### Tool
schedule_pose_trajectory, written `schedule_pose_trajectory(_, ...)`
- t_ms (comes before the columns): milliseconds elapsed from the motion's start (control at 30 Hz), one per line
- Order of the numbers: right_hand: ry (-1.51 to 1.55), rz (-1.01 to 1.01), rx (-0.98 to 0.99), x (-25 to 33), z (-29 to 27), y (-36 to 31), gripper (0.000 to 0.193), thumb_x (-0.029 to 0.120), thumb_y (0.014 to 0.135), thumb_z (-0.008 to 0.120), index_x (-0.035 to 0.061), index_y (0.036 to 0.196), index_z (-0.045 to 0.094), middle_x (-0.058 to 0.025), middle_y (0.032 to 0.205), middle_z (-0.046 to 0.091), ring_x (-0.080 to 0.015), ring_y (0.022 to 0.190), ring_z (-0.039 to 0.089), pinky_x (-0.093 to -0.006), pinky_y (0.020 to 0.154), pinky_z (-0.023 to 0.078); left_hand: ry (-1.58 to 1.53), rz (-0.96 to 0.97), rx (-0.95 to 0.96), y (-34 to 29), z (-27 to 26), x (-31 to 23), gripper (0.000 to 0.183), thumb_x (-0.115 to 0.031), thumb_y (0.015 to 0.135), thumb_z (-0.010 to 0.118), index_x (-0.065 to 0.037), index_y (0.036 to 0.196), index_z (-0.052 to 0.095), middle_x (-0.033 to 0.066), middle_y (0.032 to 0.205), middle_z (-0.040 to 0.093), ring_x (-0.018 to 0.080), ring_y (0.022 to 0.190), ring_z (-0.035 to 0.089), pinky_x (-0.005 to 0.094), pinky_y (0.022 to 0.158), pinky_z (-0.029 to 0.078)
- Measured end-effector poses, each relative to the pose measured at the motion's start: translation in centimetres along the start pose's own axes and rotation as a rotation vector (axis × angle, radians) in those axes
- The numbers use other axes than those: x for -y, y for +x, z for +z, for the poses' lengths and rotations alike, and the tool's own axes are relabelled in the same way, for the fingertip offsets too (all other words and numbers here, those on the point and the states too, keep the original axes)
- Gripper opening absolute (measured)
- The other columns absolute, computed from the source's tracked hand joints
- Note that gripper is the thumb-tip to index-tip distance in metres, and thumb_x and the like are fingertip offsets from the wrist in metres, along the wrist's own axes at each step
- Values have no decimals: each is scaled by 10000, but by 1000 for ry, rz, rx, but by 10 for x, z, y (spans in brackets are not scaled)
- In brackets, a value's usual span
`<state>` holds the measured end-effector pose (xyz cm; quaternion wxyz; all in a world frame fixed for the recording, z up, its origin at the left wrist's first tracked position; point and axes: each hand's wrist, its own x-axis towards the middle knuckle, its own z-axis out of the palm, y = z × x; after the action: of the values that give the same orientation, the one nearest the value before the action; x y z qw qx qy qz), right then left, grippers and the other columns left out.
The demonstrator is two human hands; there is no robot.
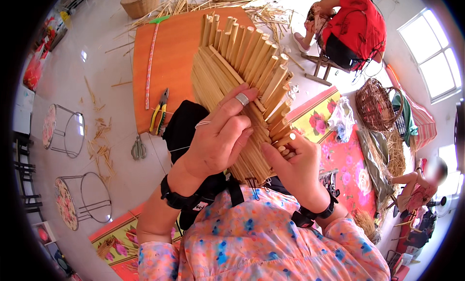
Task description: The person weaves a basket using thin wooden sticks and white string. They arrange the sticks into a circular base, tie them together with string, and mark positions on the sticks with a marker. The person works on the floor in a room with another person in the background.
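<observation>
A fan-shaped piece of pale straw-like stalks [213, 82] lies across my lap and the orange board, its thick cut ends [256, 48] standing in a row along the far right edge. My left hand [220, 128], with a wide ring, is closed over its middle, fingertips on a stalk beside that row. A thin white thread loops round this hand. My right hand [299, 162] grips the stalk ends at the lower right edge between thumb and fingers. Black wire clips [252, 182] sit at the piece's near tip. What the left fingertips pinch is partly hidden.
On the orange board [167, 48] lie yellow-handled pliers [159, 112] and a thin patterned rod [151, 63]. Scissors [139, 148] rest on the floor, near round stools [68, 201] and straw scraps. A person in red [356, 24] sits far right, beyond a wicker basket [377, 104].
</observation>
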<state>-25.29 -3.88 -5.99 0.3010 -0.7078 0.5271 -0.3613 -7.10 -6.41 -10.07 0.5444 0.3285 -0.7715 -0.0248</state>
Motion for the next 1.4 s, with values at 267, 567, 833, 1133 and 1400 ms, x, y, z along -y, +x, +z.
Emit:
schedule_pose_trajectory(267, -9, -18, 8, 4, 7, -4, 151, 25, 803, 726, 0, 746, 588, -16, 626, 590, -23, 550, 478, -198, 477, 386, 107, 19, -87, -11, -30, -8, 196, -15, 736, 709, -20, 838, 541, 175, 1067, 597, 361, 914, 636, 357, 692, 531)
schedule_pose_trajectory(567, -25, -81, -21, 7, 10, -6, 181, 7, 800, 719, 27, 732, 552, -16, 624, 558, -27, 512, 403, -212, 451, 343, 95, -278, 171, -21, -49, -33, 145, -41, 739, 733, -61, 828, 620, 53, 594, 537, 225, 488, 541, 331, 420, 386)
schedule_pose_trajectory(833, -12, -102, -35, 4, 11, -8, 176, 8, 802, 719, 27, 731, 559, -18, 622, 561, -28, 511, 399, -209, 454, 342, 153, -298, 258, -21, -51, -39, 151, -39, 735, 733, -72, 859, 654, 45, 582, 528, 220, 494, 552, 322, 409, 395)
schedule_pose_trajectory(1133, 22, -57, -42, 0, 10, -10, 191, 24, 802, 725, 30, 716, 556, -14, 580, 514, -32, 496, 385, -214, 441, 325, 197, -261, 217, -19, -53, -45, 211, -11, 700, 735, -70, 894, 676, 27, 572, 488, 195, 483, 530, 314, 405, 395)
schedule_pose_trajectory(1400, -10, -68, -35, 2, 10, -10, 180, 39, 807, 725, 27, 717, 570, -22, 570, 516, -39, 486, 403, -224, 438, 338, 208, -239, 205, -18, -53, -43, 229, 5, 683, 736, -64, 892, 672, 30, 563, 480, 198, 478, 523, 314, 405, 395)
